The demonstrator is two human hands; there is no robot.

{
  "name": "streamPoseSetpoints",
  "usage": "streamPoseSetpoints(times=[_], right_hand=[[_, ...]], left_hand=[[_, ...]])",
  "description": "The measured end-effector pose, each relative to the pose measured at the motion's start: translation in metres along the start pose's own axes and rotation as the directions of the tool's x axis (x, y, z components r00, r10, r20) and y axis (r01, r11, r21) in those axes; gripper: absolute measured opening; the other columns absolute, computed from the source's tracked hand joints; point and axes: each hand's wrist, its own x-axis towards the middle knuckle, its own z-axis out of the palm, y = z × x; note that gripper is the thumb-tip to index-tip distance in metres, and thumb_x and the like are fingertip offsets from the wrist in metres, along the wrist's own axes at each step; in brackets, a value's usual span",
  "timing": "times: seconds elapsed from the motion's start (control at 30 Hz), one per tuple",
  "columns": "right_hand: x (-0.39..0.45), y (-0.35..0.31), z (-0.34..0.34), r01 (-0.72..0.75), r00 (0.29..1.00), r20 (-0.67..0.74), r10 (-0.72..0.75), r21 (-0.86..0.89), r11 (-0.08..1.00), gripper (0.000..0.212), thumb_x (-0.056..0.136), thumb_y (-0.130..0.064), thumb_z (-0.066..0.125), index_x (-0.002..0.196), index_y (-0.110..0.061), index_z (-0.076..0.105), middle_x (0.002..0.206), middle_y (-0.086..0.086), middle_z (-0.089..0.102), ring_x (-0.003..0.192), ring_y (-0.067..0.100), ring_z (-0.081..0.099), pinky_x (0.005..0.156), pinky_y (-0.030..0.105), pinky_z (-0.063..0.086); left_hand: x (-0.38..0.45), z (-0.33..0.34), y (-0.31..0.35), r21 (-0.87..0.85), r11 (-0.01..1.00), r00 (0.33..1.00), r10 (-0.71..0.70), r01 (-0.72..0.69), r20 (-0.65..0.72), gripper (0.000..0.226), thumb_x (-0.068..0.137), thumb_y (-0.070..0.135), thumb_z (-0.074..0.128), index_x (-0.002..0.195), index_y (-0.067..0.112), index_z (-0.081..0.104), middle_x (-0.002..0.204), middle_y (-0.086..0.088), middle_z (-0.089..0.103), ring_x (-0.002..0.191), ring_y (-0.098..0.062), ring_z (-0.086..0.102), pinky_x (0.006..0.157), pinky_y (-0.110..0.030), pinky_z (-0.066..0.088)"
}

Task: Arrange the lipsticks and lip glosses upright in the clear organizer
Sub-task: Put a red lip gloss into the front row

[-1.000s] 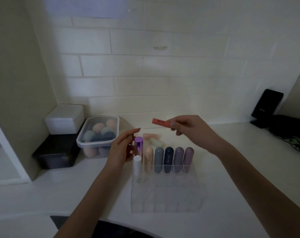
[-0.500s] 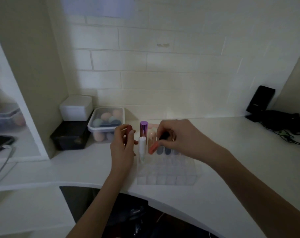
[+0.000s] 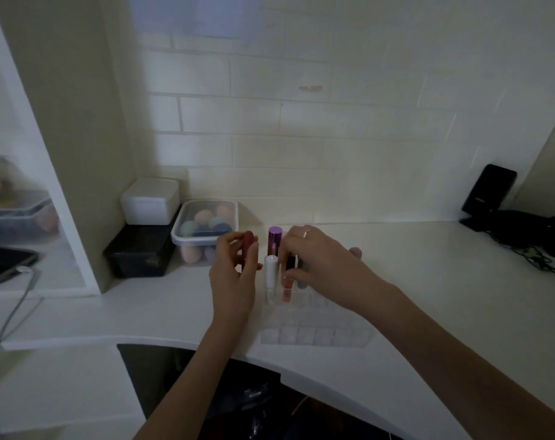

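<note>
The clear organizer (image 3: 314, 335) sits on the white counter near its front edge. A purple lipstick (image 3: 274, 241) and a white tube (image 3: 270, 274) stand upright at its left side. My right hand (image 3: 320, 262) pinches the top of an orange lip gloss (image 3: 287, 289) that stands upright in a cell beside the white tube. Most of the back row of tubes is hidden behind this hand. My left hand (image 3: 234, 274) hovers just left of the organizer and holds a dark red lipstick (image 3: 248, 241) between its fingers.
A lidded clear tub of makeup sponges (image 3: 204, 228) stands behind the left hand, beside a white box (image 3: 149, 201) on a black box (image 3: 139, 252). A black device with cables (image 3: 511, 223) lies at the far right. A cable (image 3: 12, 315) hangs over the left shelf.
My right hand brought the orange lip gloss down from above the organizer and stood it upright in a cell. My left hand stayed beside the organizer. The camera pulled back and tilted.
</note>
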Motion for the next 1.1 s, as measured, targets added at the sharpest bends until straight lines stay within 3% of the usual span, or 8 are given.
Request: streamPoseSetpoints(times=[0.07,0.2,0.3,0.37,0.47,0.67,0.93,1.1], right_hand=[[-0.001,0.002,0.003,0.021,0.999,-0.035,-0.021,-0.008,1.0,0.014,0.082,-0.013,0.063,0.082,-0.02,0.05,0.103,-0.004,0.047,0.09,0.008,0.044,0.071,0.012,0.031],[-0.001,0.01,0.006,0.008,0.992,-0.124,0.002,0.084,0.996,0.022,0.081,-0.03,0.066,0.1,-0.021,0.06,0.103,-0.004,0.052,0.099,0.013,0.046,0.086,0.04,0.044],[-0.001,0.005,0.001,0.037,0.959,-0.284,0.023,0.205,0.978,0.023,0.085,-0.036,0.063,0.103,-0.023,0.059,0.096,-0.009,0.052,0.094,0.008,0.045,0.084,0.034,0.041],[0.003,0.001,-0.003,0.044,0.951,-0.31,0.003,0.145,0.989,0.026,0.088,-0.036,0.06,0.111,-0.024,0.059,0.102,-0.008,0.058,0.1,0.009,0.044,0.086,0.03,0.033],[0.012,-0.006,-0.005,0.037,0.956,-0.293,-0.022,0.045,0.998,0.025,0.089,-0.04,0.054,0.112,-0.03,0.056,0.106,-0.007,0.064,0.105,0.012,0.046,0.092,0.031,0.026],[0.01,-0.011,-0.008,0.053,0.938,-0.346,0.008,0.166,0.985,0.022,0.086,-0.034,0.058,0.108,-0.034,0.056,0.101,-0.015,0.064,0.105,0.008,0.05,0.092,0.025,0.023],[0.002,-0.005,-0.015,0.049,0.936,-0.345,0.07,0.325,0.944,0.02,0.084,-0.026,0.063,0.103,-0.03,0.06,0.096,-0.015,0.066,0.102,0.01,0.055,0.098,0.033,0.034],[-0.012,0.009,-0.037,0.095,0.867,-0.476,0.147,0.449,0.889,0.019,0.082,-0.017,0.063,0.098,-0.027,0.059,0.09,-0.014,0.064,0.08,0.012,0.056,0.077,0.028,0.048]], left_hand=[[-0.001,-0.001,0.002,0.036,0.999,0.999,0.014,-0.013,-0.035,0.025,0.087,0.02,0.064,0.106,0.023,0.049,0.101,0.006,0.066,0.085,-0.006,0.065,0.06,-0.021,0.055],[-0.004,-0.004,0.008,0.068,0.998,0.996,0.018,-0.012,-0.089,0.031,0.081,0.019,0.071,0.101,0.027,0.05,0.092,0.024,0.058,0.084,0.012,0.059,0.06,-0.024,0.055],[-0.008,-0.004,0.013,0.087,0.996,0.992,0.044,-0.034,-0.12,0.026,0.08,0.017,0.073,0.095,0.026,0.053,0.087,0.025,0.058,0.08,0.013,0.058,0.065,-0.009,0.05],[-0.012,-0.003,0.018,0.079,0.995,0.988,0.073,-0.063,-0.133,0.025,0.079,0.016,0.073,0.093,0.024,0.054,0.086,0.023,0.059,0.079,0.013,0.059,0.065,-0.002,0.045],[-0.016,0.0,0.03,0.078,0.988,0.982,0.143,-0.135,-0.122,0.024,0.079,0.017,0.073,0.094,0.022,0.055,0.084,0.022,0.059,0.077,0.009,0.059,0.066,-0.001,0.044],[-0.016,0.002,0.042,0.031,0.986,0.979,0.165,-0.163,-0.116,0.021,0.08,0.016,0.072,0.092,0.023,0.056,0.081,0.02,0.06,0.077,-0.001,0.06,0.065,-0.006,0.045],[-0.017,0.009,0.044,0.049,0.982,0.983,0.184,-0.184,-0.012,0.022,0.084,0.017,0.068,0.098,0.029,0.055,0.085,0.021,0.06,0.079,0.004,0.058,0.062,-0.007,0.044],[-0.015,-0.002,0.03,0.075,0.974,0.975,0.219,-0.215,-0.042,0.014,0.089,0.037,0.044,0.098,0.034,0.055,0.097,0.017,0.064,0.084,-0.002,0.06,0.066,-0.007,0.043]])
